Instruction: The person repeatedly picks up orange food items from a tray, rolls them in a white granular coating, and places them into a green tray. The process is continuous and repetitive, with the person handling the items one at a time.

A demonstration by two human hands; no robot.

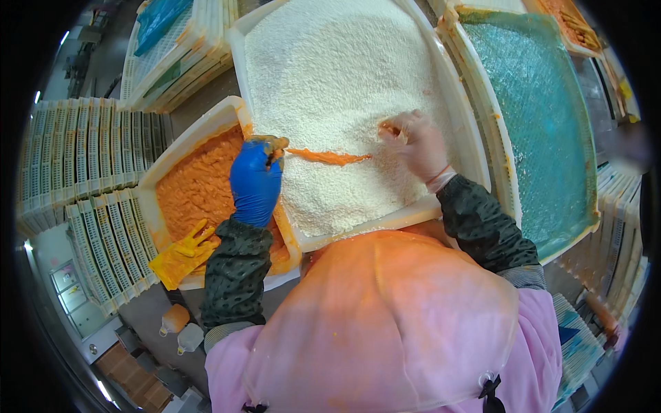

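My left hand (256,178), in a blue glove with orange-smeared fingertips, pinches one end of a thin orange batter-coated food strip (328,157). The strip stretches right across white breadcrumb-like crumbs (341,67) in a large white tub (356,231). Just beyond the strip's far end, my right hand (413,147) wears a clear glove and hovers at or just above the crumbs with curled fingers. Whether anything sits in those fingers is hidden. To the left, beside the crumb tub, a smaller white tub (157,178) holds a wet orange mass (199,180).
A yellow rubber glove (186,255) drapes over the smaller tub's near rim. Stacked plastic trays (88,149) stand at left, with more (181,57) behind. On the right lies a tray lined with teal sheeting (537,129). Two jugs (182,328) rest on the floor.
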